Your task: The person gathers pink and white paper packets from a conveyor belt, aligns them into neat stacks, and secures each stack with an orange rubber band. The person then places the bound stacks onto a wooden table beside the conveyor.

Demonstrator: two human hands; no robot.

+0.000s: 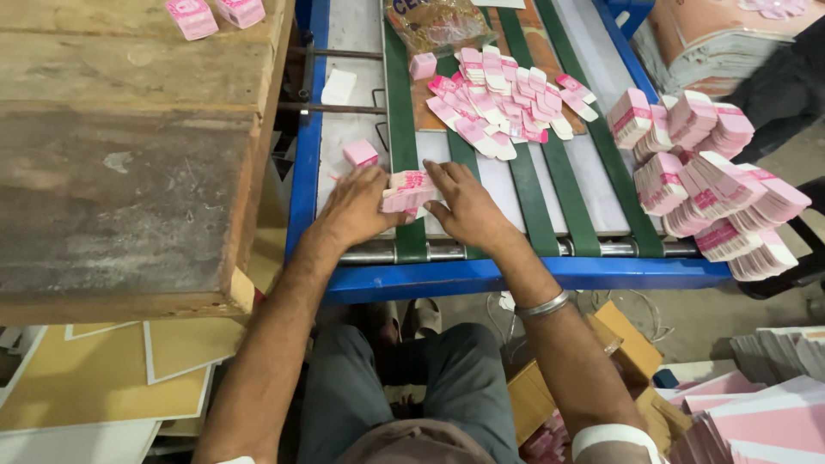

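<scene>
A small stack of flat pink-and-white cartons (409, 190) lies on the conveyor near its front roller, pressed between both hands. My left hand (359, 206) grips its left end and my right hand (464, 206) its right end. Farther up the green belts (411, 236), a fanned row of the same flat cartons (503, 103) overlaps like shingles. One folded pink box (361, 153) sits just beyond my left hand and another (422, 65) lies higher up.
Bundles of stacked cartons (713, 185) pile up on the right of the blue conveyor frame (481, 277). A worn wooden table (129, 146) stands on the left with two pink boxes (215, 13). Cardboard sheets (103, 378) lie at bottom left, more pink sheets (756, 421) at bottom right.
</scene>
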